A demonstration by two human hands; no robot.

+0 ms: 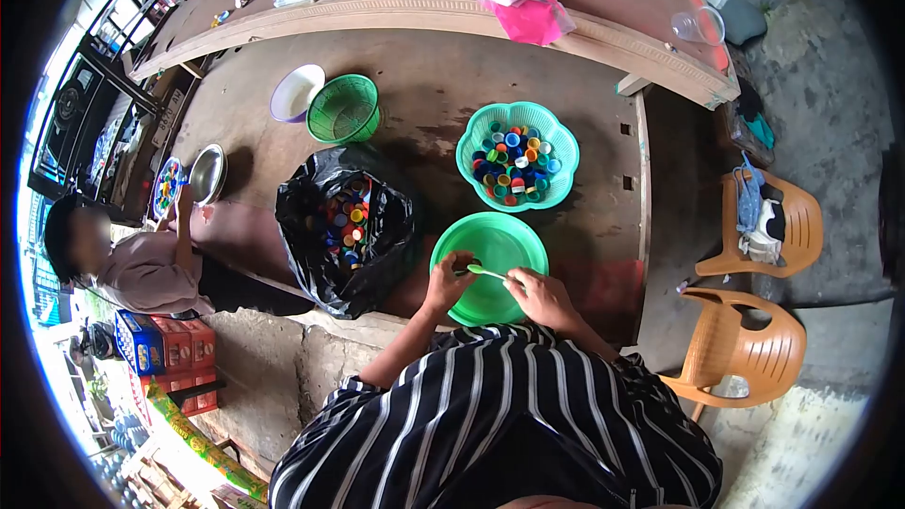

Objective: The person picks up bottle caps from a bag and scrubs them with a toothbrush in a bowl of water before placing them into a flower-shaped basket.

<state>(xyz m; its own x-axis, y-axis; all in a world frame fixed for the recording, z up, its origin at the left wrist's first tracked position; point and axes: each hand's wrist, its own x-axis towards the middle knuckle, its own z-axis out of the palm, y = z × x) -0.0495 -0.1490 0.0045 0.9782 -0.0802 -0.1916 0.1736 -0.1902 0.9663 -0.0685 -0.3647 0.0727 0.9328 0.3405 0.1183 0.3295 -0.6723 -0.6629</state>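
Over the green basin point(492, 238) both hands are close together. My left hand point(452, 280) is closed around a small dark item, perhaps a bottle cap, too small to make out for certain. My right hand point(539, 296) grips a thin light-green brush-like tool point(490, 272), whose head points at my left hand. Behind the basin sits a turquoise basket point(562, 153) with many coloured caps point(517, 162). To the left, an open black plastic bag point(396, 226) holds more caps point(351, 226).
A green basket point(343, 108), a white bowl point(296, 92) and a metal bowl point(208, 173) stand farther left. A person point(141, 269) sits at the left, near a tray of coloured pieces point(168, 187). Orange chairs point(754, 349) are at the right; a raised shelf point(396, 9) crosses the back.
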